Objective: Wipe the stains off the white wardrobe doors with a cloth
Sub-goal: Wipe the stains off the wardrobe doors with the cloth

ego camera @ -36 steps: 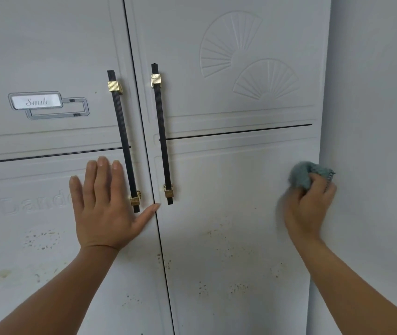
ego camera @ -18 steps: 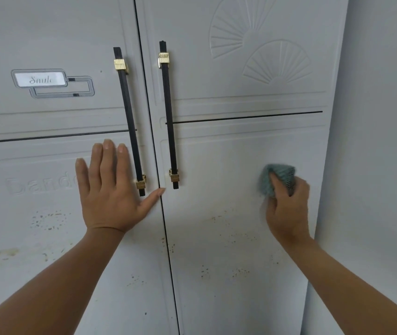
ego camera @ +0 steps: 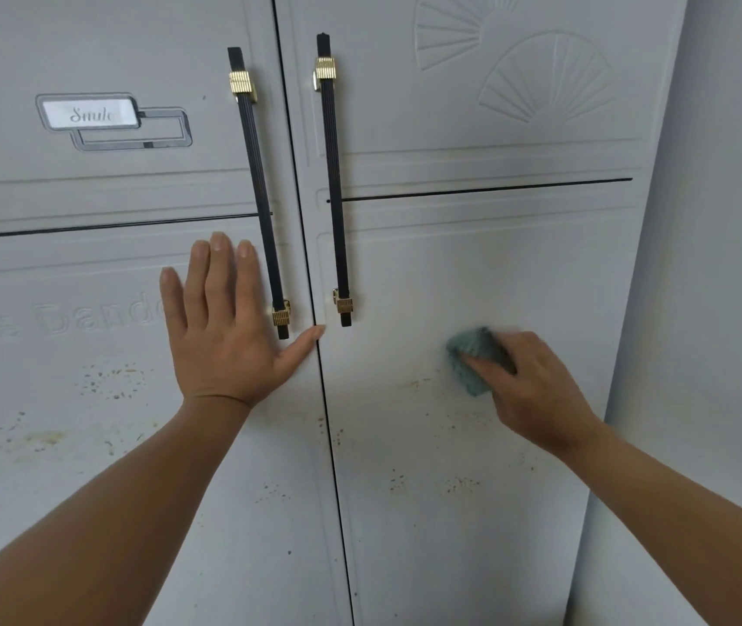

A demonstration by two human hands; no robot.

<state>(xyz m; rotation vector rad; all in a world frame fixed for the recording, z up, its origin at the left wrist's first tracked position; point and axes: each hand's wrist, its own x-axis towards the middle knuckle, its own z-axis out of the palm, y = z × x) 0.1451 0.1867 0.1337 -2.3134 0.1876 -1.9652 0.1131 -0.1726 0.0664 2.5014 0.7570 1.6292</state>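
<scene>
Not much of the room in view tbh, the white wardrobe [ego camera: 473,264] fills nearly everything. A plain pale wall [ego camera: 721,219] runs down the right side, right up against the wardrobe's right edge. The two doors each have a long black ribbed handle with gold ends, the left handle [ego camera: 260,196] and right handle [ego camera: 335,173] just either side of the centre gap. There's a little "Smile" plate [ego camera: 91,115] high on the left door and embossed fan shapes [ego camera: 545,79] at the right door's top. Light's soft and even.
</scene>
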